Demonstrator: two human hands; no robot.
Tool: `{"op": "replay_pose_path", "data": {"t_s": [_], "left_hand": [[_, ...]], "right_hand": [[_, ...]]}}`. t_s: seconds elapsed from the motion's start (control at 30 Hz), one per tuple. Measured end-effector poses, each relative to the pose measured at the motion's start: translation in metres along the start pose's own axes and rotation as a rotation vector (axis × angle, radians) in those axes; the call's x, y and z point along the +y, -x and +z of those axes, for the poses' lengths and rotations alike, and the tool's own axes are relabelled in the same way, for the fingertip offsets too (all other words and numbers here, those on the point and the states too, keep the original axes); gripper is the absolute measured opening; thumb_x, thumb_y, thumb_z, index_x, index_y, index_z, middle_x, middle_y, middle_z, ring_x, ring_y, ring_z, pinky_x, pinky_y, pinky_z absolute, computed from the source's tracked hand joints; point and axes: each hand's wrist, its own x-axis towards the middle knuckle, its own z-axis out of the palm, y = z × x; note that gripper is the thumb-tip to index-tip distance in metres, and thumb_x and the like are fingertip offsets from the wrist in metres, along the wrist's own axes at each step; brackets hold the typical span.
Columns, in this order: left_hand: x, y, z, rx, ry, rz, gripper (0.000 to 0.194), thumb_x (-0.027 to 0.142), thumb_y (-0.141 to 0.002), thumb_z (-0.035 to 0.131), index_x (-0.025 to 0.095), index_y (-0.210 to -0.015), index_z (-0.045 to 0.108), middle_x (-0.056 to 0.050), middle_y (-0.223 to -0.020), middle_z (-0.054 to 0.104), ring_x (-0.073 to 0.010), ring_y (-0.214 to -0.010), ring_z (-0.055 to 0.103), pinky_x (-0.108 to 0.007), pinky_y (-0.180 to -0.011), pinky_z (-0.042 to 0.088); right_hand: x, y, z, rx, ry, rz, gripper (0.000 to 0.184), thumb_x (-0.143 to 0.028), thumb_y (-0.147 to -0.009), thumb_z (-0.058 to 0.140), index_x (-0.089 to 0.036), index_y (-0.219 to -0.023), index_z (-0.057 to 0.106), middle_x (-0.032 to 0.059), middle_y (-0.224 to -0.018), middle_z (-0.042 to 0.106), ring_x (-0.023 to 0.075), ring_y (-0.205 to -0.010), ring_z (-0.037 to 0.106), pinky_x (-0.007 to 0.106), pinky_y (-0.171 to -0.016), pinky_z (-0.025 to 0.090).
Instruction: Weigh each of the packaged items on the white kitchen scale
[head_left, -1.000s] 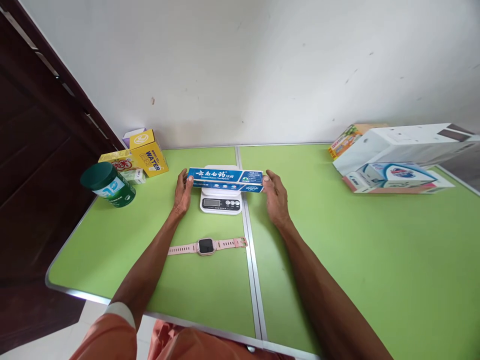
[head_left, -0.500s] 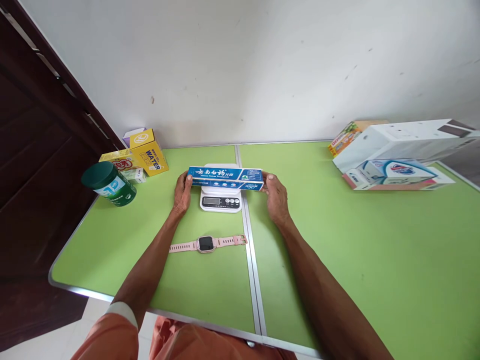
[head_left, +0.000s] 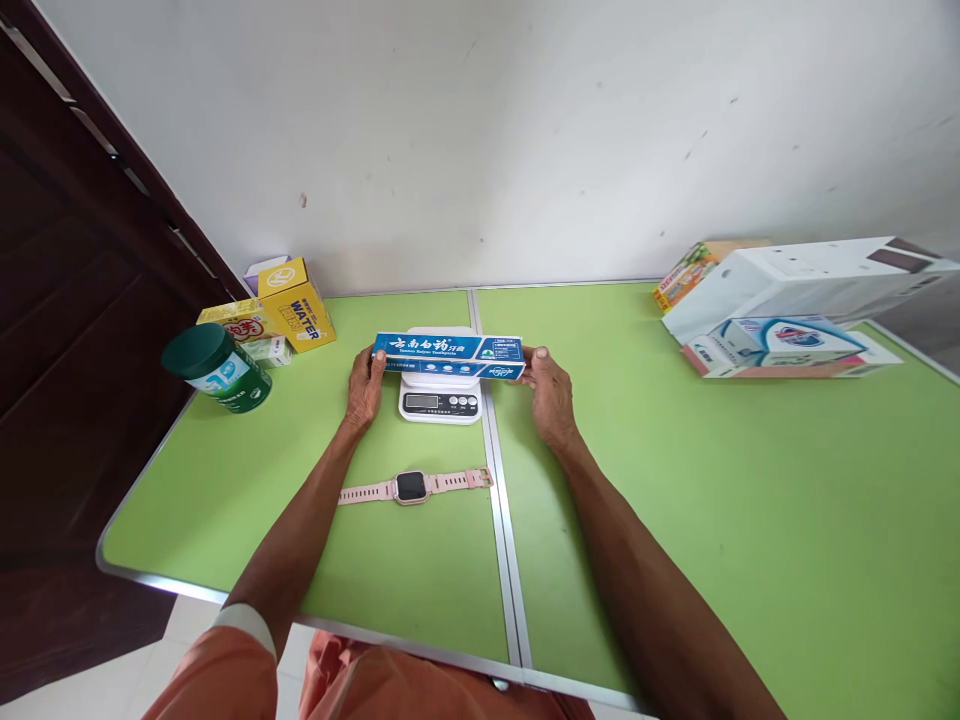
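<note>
A long blue toothpaste box [head_left: 448, 356] lies crosswise over the platform of a small white kitchen scale [head_left: 441, 396] on the green table [head_left: 675, 480]. My left hand [head_left: 365, 388] grips the box's left end and my right hand [head_left: 550, 392] grips its right end, fingers closed on the ends. The scale's display and buttons show just below the box. I cannot tell whether the box rests on the platform or hovers just above it.
A pink smartwatch [head_left: 413, 487] lies flat in front of the scale. At the far left stand a green-lidded jar [head_left: 217, 368], a yellow box [head_left: 297, 304] and smaller packs [head_left: 241, 326]. White and coloured cartons [head_left: 787, 300] are stacked at the far right.
Both hands stay on the ends of the toothpaste box over the scale. The camera view has shifted slightly; nothing else has moved.
</note>
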Motion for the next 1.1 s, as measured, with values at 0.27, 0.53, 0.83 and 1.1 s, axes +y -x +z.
{"op": "replay_pose_path", "data": {"t_s": [0.27,0.53,0.83,1.1], "left_hand": [[-0.0006,0.0005,-0.0003,-0.011,-0.001,-0.004,0.083,0.094,-0.098,0.041,0.020,-0.125,0.070,-0.017,-0.130,0.075,-0.0327,-0.124,0.069,-0.049,-0.114,0.054],[-0.0007,-0.0006,0.0008,-0.002,0.005,0.007,0.089,0.098,-0.094,0.040,0.019,-0.122,0.070,-0.018,-0.125,0.076,-0.0336,-0.118,0.070,-0.050,-0.109,0.055],[0.0001,-0.0002,0.0006,0.001,0.003,0.015,0.086,0.098,-0.095,0.042,0.021,-0.121,0.071,-0.015,-0.123,0.078,-0.0319,-0.117,0.071,-0.047,-0.107,0.057],[0.0040,0.0008,0.0008,-0.023,0.043,0.005,0.084,0.097,-0.093,0.045,0.022,-0.118,0.072,-0.015,-0.129,0.079,-0.0322,-0.118,0.072,-0.048,-0.108,0.057]], "right_hand": [[-0.0032,0.0005,-0.0003,-0.002,0.012,-0.010,0.080,-0.095,-0.096,0.048,-0.025,-0.112,0.082,0.0105,-0.110,0.084,0.0333,-0.103,0.080,0.056,-0.096,0.067],[-0.0016,0.0017,-0.0012,-0.003,0.071,-0.052,0.069,-0.088,-0.101,0.048,-0.026,-0.103,0.080,0.0070,-0.103,0.081,0.0285,-0.098,0.075,0.049,-0.092,0.065],[-0.0012,0.0016,-0.0013,-0.001,0.046,-0.063,0.064,-0.084,-0.102,0.050,-0.027,-0.098,0.079,0.0074,-0.099,0.080,0.0295,-0.095,0.075,0.049,-0.088,0.065],[-0.0032,0.0020,-0.0009,-0.008,0.053,-0.067,0.065,-0.086,-0.101,0.051,-0.027,-0.100,0.079,0.0081,-0.101,0.080,0.0306,-0.097,0.075,0.051,-0.087,0.066]]}}
